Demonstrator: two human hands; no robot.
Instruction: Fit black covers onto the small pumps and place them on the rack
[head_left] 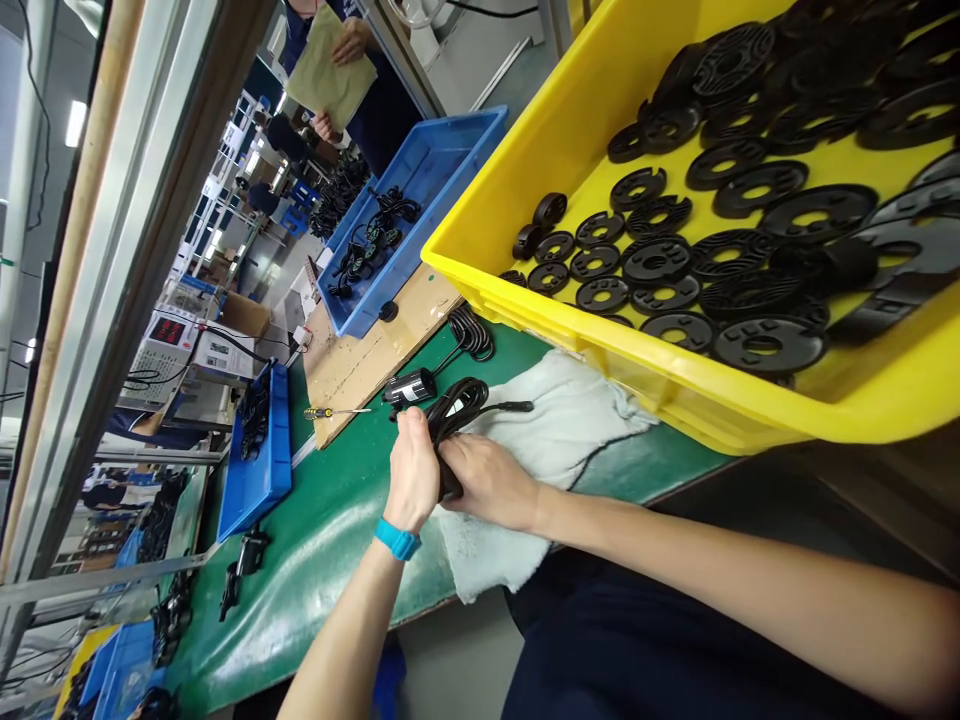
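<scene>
Both hands are together over the green table (pixel 337 530), around a black device with a bundled black cable (pixel 463 397). My left hand (pixel 412 470), with a turquoise wristband, presses against the device from the left, its fingers partly hidden. From the right, my right hand (pixel 491 482) is closed around the lower part, which is mostly covered. The cable's loops and plug end stick out above the hands. Under them lies a pale cloth (pixel 555 420). Just beyond, a black cylindrical unit (pixel 411 387) rests on the table, joined to a coiled cable (pixel 471 335).
At the right, a large yellow bin (pixel 517 310) holds many black discs. A blue tray (pixel 450 150) with cabled parts stands on cardboard (pixel 337 365). Nearby are a screwdriver (pixel 330 412), another blue tray (pixel 279 450) and a black part (pixel 244 570). A person (pixel 349 60) holds a yellowish sheet opposite.
</scene>
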